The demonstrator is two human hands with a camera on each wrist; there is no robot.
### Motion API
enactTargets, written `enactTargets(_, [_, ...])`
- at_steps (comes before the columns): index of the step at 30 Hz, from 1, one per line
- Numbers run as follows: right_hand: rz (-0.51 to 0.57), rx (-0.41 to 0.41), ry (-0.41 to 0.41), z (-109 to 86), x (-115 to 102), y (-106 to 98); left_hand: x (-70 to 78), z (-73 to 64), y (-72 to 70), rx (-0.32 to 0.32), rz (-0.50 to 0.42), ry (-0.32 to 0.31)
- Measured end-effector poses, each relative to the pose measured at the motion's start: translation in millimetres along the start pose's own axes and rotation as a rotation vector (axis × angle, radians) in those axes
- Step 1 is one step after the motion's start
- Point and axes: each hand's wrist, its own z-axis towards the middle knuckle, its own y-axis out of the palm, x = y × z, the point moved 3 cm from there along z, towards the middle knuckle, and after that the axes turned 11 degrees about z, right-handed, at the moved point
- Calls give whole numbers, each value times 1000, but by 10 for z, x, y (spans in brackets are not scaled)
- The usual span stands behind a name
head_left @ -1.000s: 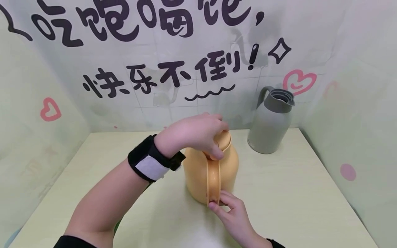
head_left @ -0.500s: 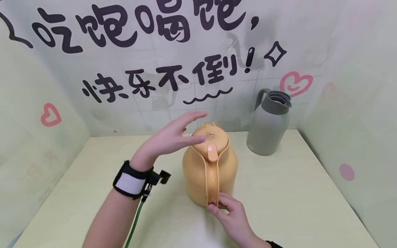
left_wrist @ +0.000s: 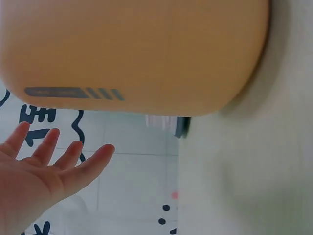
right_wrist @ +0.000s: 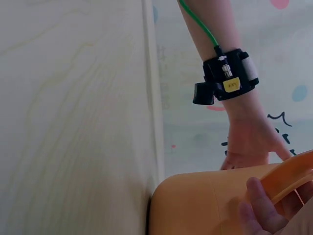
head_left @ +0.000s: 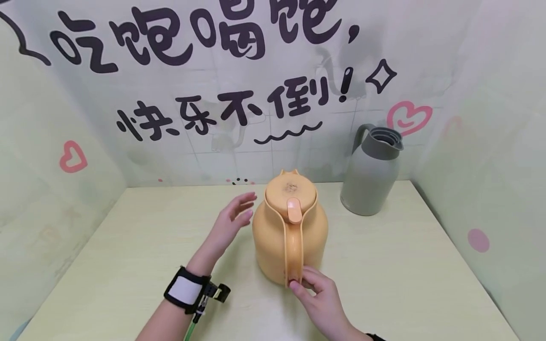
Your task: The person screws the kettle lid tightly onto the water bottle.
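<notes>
An orange thermos jug (head_left: 273,246) stands upright on the table, its handle facing me and its round lid (head_left: 292,187) seated on top. My right hand (head_left: 322,296) pinches the lower end of the handle between thumb and fingers; in the right wrist view the fingers (right_wrist: 261,208) lie at the handle. Just left of the jug is my left hand (head_left: 230,222), fingers loosely extended, holding nothing. The left wrist view shows that hand (left_wrist: 44,181) apart from the jug's side (left_wrist: 146,54), which bears a grey printed strip.
A grey thermos jug (head_left: 371,180) with a dark grey collar and handle stands at the back right, near the wall. Behind the table (head_left: 141,246) hangs a printed backdrop (head_left: 213,156) with large characters. A green cable (right_wrist: 198,22) runs from my left wrist camera.
My left hand has come off the orange jug's lid and moved left and down to beside the jug, uncovering the lid. My right hand has stayed on the handle.
</notes>
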Motion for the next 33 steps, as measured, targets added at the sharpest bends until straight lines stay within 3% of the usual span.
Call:
enactTargets(6, [1,7,15,2,-28,19,-257,-226,137,-84,-12,-108])
enactTargets(13, [2,16,23,-2,-17,25,-367,-406,249,-131,-109,-169])
enactTargets(24, [124,76,72,-50,31,73,-384,-430,344,-112,-151,-196])
enactTargets(29, [221,62,124,-33,26,109,-397,-420,337,-101,-140,-188])
enactTargets(33, [215,28,132,-30,10,133,-396,-411,337,-99,-132,-185])
